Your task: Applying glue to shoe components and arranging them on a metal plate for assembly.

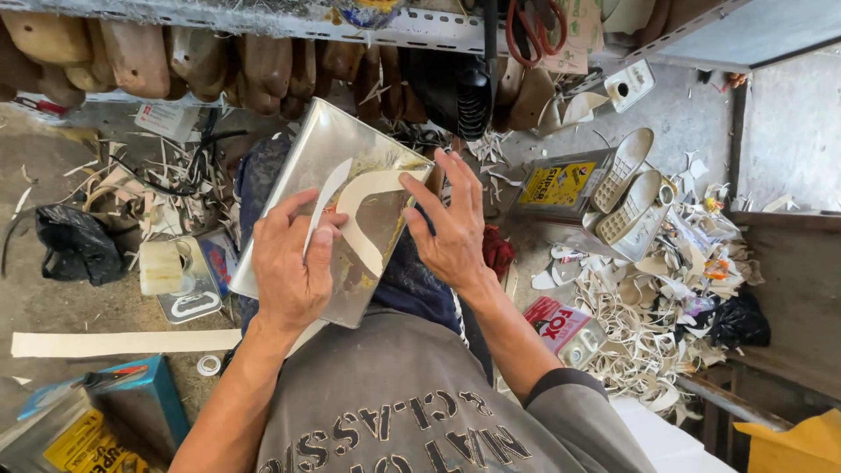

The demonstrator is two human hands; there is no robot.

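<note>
Cream V-shaped strap [363, 219] is pinched by left hand [292, 267] fingers, pressed flat by right hand [448, 229] (fingers spread) on metal sheet [328, 153].

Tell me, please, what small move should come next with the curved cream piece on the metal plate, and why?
Probably press the right hand down on the curved cream piece to steady it: its fingertips already rest on the upper end, while the left hand pinches a thin strip at its edge, on the metal plate.
</note>
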